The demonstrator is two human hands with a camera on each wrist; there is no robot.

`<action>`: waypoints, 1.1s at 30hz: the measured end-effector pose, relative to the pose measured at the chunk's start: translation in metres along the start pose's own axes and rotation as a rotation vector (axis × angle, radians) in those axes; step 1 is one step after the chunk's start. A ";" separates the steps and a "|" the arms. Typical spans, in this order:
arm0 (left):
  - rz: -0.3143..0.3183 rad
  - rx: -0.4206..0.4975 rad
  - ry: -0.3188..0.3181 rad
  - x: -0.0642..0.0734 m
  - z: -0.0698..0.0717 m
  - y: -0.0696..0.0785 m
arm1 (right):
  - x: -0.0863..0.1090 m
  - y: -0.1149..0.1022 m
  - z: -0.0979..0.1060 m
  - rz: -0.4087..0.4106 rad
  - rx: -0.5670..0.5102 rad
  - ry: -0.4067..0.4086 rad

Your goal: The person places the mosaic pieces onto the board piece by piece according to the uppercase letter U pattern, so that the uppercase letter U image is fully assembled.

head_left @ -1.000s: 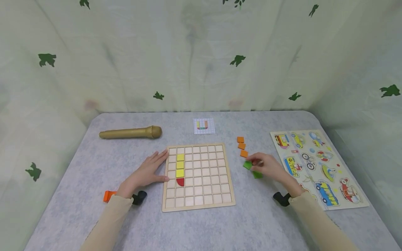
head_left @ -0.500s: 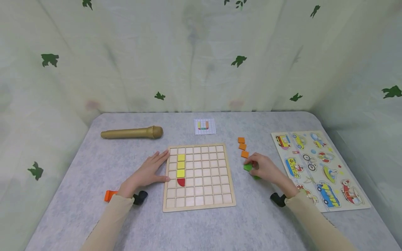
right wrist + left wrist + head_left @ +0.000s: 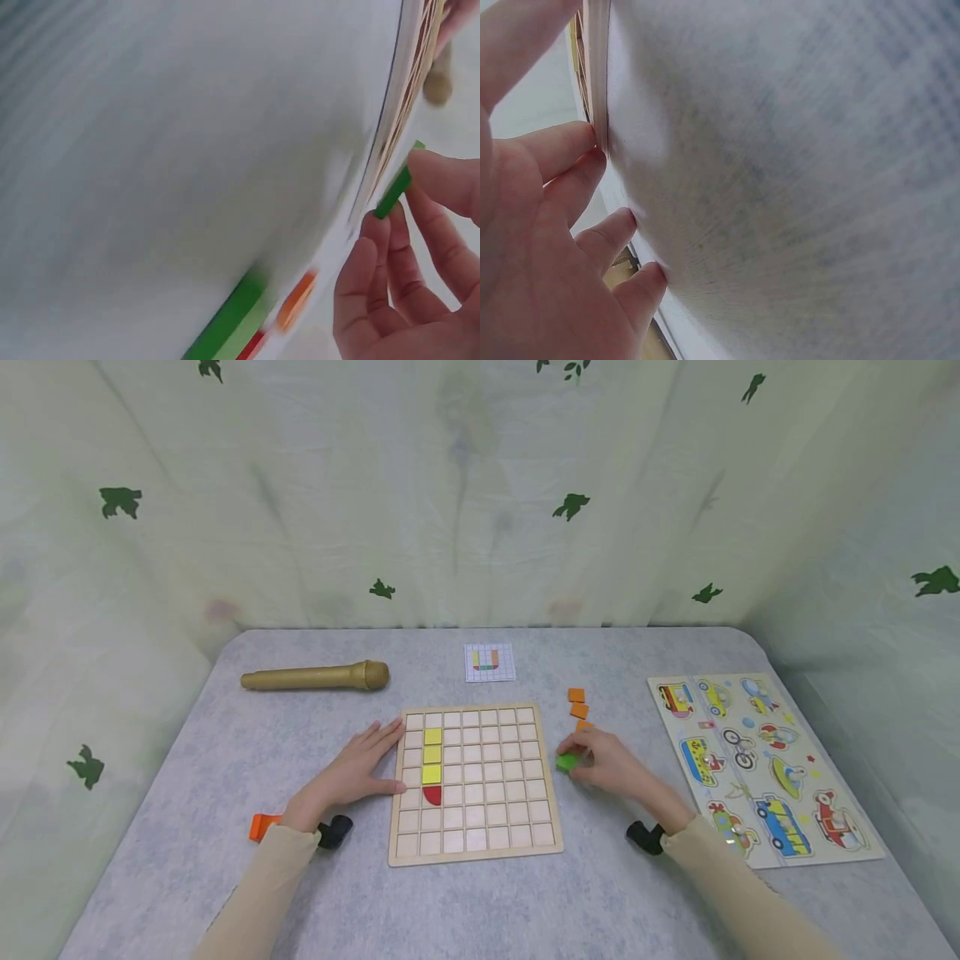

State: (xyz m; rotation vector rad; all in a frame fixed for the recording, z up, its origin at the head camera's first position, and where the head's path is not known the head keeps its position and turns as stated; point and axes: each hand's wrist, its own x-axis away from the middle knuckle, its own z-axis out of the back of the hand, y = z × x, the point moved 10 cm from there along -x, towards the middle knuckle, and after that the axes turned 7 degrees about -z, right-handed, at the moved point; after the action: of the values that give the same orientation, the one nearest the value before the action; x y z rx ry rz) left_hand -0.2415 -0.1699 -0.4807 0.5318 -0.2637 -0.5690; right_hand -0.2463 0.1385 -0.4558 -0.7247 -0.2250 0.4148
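Note:
My right hand (image 3: 611,766) pinches a green tile (image 3: 567,762) between thumb and fingers, just right of the wooden grid board (image 3: 497,814). In the right wrist view the same tile (image 3: 395,190) shows edge-on, close to the board's side. My left hand (image 3: 355,770) lies spread along the board's left edge, fingertips at its rim in the left wrist view. On the grid, several yellow tiles (image 3: 432,755) form a column, with a red quarter-round tile (image 3: 432,795) below them. A second green tile (image 3: 234,315) lies on the table; my right hand hides it in the head view.
Orange tiles (image 3: 579,711) lie in a row beyond my right hand. A small pattern card (image 3: 509,652) lies behind the board, and a gold toy microphone (image 3: 315,678) at back left. A vehicle picture puzzle (image 3: 813,839) covers the right. An orange object (image 3: 259,827) pokes out by my left wrist.
My right hand has picked up a green tile and carried it left towards the board. My left hand stays on the board's left edge.

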 end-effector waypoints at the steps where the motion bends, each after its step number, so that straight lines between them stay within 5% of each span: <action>1: 0.001 0.000 0.000 0.000 0.000 0.000 | -0.002 -0.007 -0.004 0.019 -0.009 -0.011; 18: -0.009 0.014 0.002 -0.001 0.000 0.001 | -0.035 -0.102 -0.081 0.182 -0.001 -0.219; 33: 0.002 0.007 -0.005 -0.001 0.000 0.000 | -0.050 -0.126 -0.112 0.210 0.157 -0.263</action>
State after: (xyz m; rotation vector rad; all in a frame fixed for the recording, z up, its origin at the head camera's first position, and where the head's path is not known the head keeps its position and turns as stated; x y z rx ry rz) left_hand -0.2423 -0.1692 -0.4810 0.5366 -0.2708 -0.5681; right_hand -0.2170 -0.0348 -0.4548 -0.5397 -0.3613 0.7217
